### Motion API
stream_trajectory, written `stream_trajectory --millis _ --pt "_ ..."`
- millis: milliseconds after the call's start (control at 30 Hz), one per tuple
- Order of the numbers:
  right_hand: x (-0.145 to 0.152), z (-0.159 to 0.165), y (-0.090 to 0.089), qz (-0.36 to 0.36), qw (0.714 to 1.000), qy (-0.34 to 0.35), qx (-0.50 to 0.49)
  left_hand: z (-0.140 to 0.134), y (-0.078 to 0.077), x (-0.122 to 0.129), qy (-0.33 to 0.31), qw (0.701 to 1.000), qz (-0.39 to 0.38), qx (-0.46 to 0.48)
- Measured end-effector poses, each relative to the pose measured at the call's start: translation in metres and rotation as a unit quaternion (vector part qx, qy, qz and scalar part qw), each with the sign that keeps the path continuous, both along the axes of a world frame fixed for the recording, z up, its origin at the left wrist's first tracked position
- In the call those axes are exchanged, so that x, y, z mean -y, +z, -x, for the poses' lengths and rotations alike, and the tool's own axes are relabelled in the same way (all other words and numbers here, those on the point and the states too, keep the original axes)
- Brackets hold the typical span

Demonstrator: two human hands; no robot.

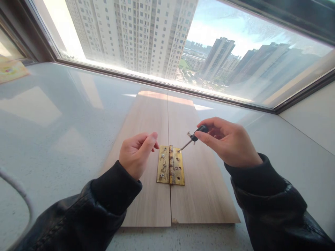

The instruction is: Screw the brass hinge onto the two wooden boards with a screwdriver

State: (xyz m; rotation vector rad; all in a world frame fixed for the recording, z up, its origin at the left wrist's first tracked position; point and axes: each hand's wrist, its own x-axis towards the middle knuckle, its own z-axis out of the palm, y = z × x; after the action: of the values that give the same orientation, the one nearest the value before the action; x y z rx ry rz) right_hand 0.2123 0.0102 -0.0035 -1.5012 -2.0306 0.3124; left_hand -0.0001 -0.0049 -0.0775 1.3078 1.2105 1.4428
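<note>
Sleeves: dark cuffs (251, 177) gathered at both wrists, which left the fingers clear of cloth.
Pale cable: the cable (22, 193) curved along the left edge, well apart from the boards.
Boards: the left board (146, 205) and right board (204, 198) lay flat on the window ledge (65, 146), side by side along a narrow seam, probably so one plate could span both.
Hinge: the brass hinge (171, 165) lay open across that seam, its knuckle roughly over the line and one leaf on each board; cross-headed screws (162, 155) showed in the left leaf, dark holes in the right.
Left hand: the left hand (136, 153) hung just beside the hinge's upper left corner, thumb pressed to curled fingers; whether that grip hid something small, I could not tell.
Right hand: the right hand (226, 143) pinched the screwdriver (193, 138) by its black handle, a fingertip grip that seemed meant for fine aiming.
Screwdriver tip: it slanted down to the right leaf's top end, at or very near the uppermost hole.
Window: beyond the boards, the pane (251, 66) let in daylight, with tower blocks (138, 31) outside.
</note>
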Motion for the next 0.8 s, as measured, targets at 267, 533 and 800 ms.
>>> stream_trajectory --millis 267,533,800 --pt "-0.0011 -0.0015 -0.0012 -0.04 0.998 0.02 0.046 -0.0011 -0.001 -0.0002 -0.006 1.0 0.004 0.006" --pt "0.0013 -0.0025 0.0014 -0.067 0.992 0.093 0.046 -0.0009 -0.0026 -0.0006 -0.015 1.0 0.007 0.005" --pt "0.0021 -0.0057 0.0014 -0.092 0.982 0.159 0.047 -0.0003 -0.0018 0.0005 -0.017 1.0 0.011 0.003"
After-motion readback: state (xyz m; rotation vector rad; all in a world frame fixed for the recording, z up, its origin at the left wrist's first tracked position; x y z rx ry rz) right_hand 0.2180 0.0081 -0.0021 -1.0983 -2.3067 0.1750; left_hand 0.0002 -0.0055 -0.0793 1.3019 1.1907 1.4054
